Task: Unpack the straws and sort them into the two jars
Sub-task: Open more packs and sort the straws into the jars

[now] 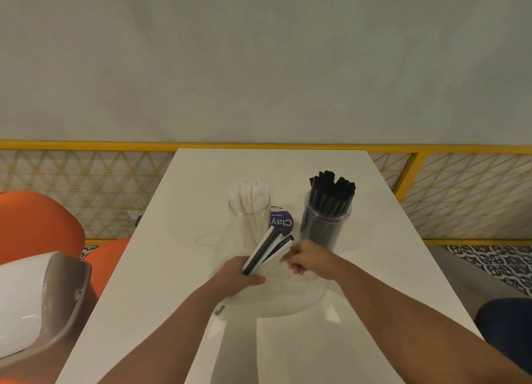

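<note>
A pale grey-green wall (259, 66) fills the upper half of the view. Below it runs one yellow rail (86, 145) over lattice panels (72, 187). A long white table (172, 268) reaches from the person to that rail. On the left are two orange seats (34, 222) and one white-and-brown chair (34, 297). On the right is a strip of black-and-white patterned floor (489, 259).

One clear bag (288, 297) lies crumpled flat on the table, under and in front of both hands.

Two clear jars stand upright past the hands, apart from each other. The left jar (250, 219) is packed with white straws (250, 189). The right jar (326, 222) is packed with black straws (332, 185). Both sets are too dense to count.

The left hand (241, 274) is clenched round the lower end of one mixed bundle (267, 252). At least two black and two white straws show in it. It tilts up and to the right, and its tips reach the foot of the left jar.

The right hand (309, 258) sits just beside the bundle's upper end, fingers curled. I cannot tell whether it pinches a straw or only touches one.

Between the jars lies one round purple label (282, 221), seen upside down. It reads "Clay" with "Clean as" in small print beside it; the rest is hidden.
</note>
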Demonstrator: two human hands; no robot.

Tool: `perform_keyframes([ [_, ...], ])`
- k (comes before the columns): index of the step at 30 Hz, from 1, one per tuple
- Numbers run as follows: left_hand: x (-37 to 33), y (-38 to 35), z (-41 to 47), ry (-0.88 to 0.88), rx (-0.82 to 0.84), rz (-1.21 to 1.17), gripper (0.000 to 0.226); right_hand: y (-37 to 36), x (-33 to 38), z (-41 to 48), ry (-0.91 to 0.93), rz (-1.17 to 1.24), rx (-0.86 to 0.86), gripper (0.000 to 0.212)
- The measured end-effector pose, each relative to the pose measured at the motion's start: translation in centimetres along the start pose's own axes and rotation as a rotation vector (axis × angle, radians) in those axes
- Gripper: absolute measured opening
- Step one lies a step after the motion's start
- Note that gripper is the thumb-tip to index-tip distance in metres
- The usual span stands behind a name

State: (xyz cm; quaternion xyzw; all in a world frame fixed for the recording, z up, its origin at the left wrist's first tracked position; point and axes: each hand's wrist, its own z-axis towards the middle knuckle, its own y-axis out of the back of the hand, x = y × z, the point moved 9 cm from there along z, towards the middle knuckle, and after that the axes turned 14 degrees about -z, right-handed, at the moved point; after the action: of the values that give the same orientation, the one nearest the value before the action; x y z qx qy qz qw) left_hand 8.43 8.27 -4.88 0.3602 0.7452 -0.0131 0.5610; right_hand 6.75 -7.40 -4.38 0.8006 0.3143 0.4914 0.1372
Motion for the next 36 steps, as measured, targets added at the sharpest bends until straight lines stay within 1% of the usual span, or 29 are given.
perform_keyframes([
  [2,-0.3,-0.2,0.1,-0.021,-0.002,-0.019,0.029,0.2,1.2,0.1,0.028,0.067,0.002,0.018],
  [5,-0.5,0.4,0.3,-0.051,-0.058,-0.086,0.035,0.4,2.4,0.2,0.083,0.221,-0.012,0.008],
  [7,-0.4,0.8,0.4,-0.066,-0.066,-0.168,0.036,0.1,1.8,0.4,0.075,0.249,-0.027,0.012],
  [8,-0.3,0.9,0.3,-0.068,-0.069,-0.223,0.033,-0.4,1.2,0.5,0.068,0.151,-0.036,0.013],
  [9,-0.2,1.0,0.2,-0.07,-0.074,-0.281,0.028,-0.9,0.4,0.7,0.068,-0.015,-0.051,0.014],
  [10,-0.1,1.1,0.1,-0.07,-0.077,-0.324,0.023,-1.7,-0.4,0.9,0.072,-0.24,-0.058,0.015],
  [11,0.0,1.1,0.1,-0.071,-0.071,-0.358,0.02,-2.6,-1.3,1.2,0.09,-0.453,-0.048,0.022],
  [12,-0.1,1.0,-0.1,-0.072,-0.06,-0.381,0.017,-3.6,-2.0,1.2,0.097,-0.615,-0.026,0.034],
  [13,-0.3,1.0,-0.3,-0.078,-0.049,-0.406,0.014,-4.4,-2.6,1.4,0.106,-0.702,-0.016,0.043],
  [14,-0.6,1.0,-0.5,-0.086,-0.043,-0.431,0.011,-4.8,-2.9,1.2,0.092,-0.725,-0.011,0.048],
  [15,-1.0,1.1,-0.7,-0.096,-0.042,-0.464,0.009,-5.0,-3.0,1.2,0.092,-0.723,-0.03,0.046],
  [16,-1.3,1.3,-0.8,-0.106,-0.045,-0.496,0.007,-4.9,-2.8,1.0,0.08,-0.731,-0.048,0.04],
  [18,-2.3,1.9,-0.9,-0.129,-0.064,-0.545,0.005,-4.5,-2.6,0.9,0.085,-0.813,-0.116,0.018],
  [19,-3.0,2.2,-1.0,-0.147,-0.071,-0.569,0.005,-4.2,-2.6,1.0,0.088,-0.85,-0.147,0.013],
  [20,-3.8,2.4,-1.0,-0.169,-0.07,-0.598,0.005,-4.0,-2.6,0.8,0.064,-0.872,-0.142,0.014],
  [21,-4.6,2.7,-1.1,-0.192,-0.063,-0.636,0.005,-3.9,-2.8,0.9,0.062,-0.875,-0.144,0.022],
  [22,-5.5,2.9,-1.1,-0.214,-0.054,-0.674,0.005,-3.9,-2.9,0.9,0.024,-0.877,-0.102,0.028],
  [23,-6.2,3.1,-1.2,-0.234,-0.043,-0.711,0.005,-3.9,-3.0,1.1,0.028,-0.863,-0.079,0.028],
  [24,-6.9,3.3,-1.1,-0.246,-0.034,-0.743,0.006,-3.8,-2.6,1.0,0.001,-0.852,-0.04,0.018],
  [25,-7.4,3.4,-1.1,-0.252,-0.026,-0.775,0.007,-3.7,-2.1,1.1,0.014,-0.814,-0.013,0.001],
  [26,-7.8,3.4,-1.1,-0.253,-0.018,-0.807,0.007,-3.4,-1.3,1.1,0.013,-0.786,0.008,0.015],
  [27,-8.2,3.4,-1.1,-0.254,-0.006,-0.838,0.006,-2.9,-0.5,1.1,0.021,-0.768,0.024,0.024],
  [28,-8.5,3.3,-1.1,-0.254,0.003,-0.86,0.007,-2.1,0.8,1.0,0.032,-0.731,0.007,0.026],
  [30,-8.8,3.2,-1.2,-0.248,0.004,-0.875,0.009,0.4,4.2,0.2,0.085,-0.593,-0.133,0.02],
  [32,-9.0,3.1,-1.4,-0.246,0.003,-0.875,0.011,3.6,7.5,-0.9,0.162,-0.317,-0.365,0.022],
  [33,-9.1,3.0,-1.5,-0.245,0.004,-0.872,0.011,4.8,9.0,-1.9,0.197,-0.146,-0.443,0.024],
  [34,-9.1,2.9,-1.5,-0.241,0.004,-0.868,0.01,5.6,10.1,-2.4,0.237,-0.001,-0.477,0.025],
  [35,-9.2,2.8,-1.5,-0.237,0.005,-0.863,0.01,5.8,11.3,-2.8,0.266,0.091,-0.474,0.027],
  [36,-9.3,2.7,-1.5,-0.236,0.007,-0.853,0.009,5.8,12.1,-2.9,0.281,0.105,-0.453,0.029],
])
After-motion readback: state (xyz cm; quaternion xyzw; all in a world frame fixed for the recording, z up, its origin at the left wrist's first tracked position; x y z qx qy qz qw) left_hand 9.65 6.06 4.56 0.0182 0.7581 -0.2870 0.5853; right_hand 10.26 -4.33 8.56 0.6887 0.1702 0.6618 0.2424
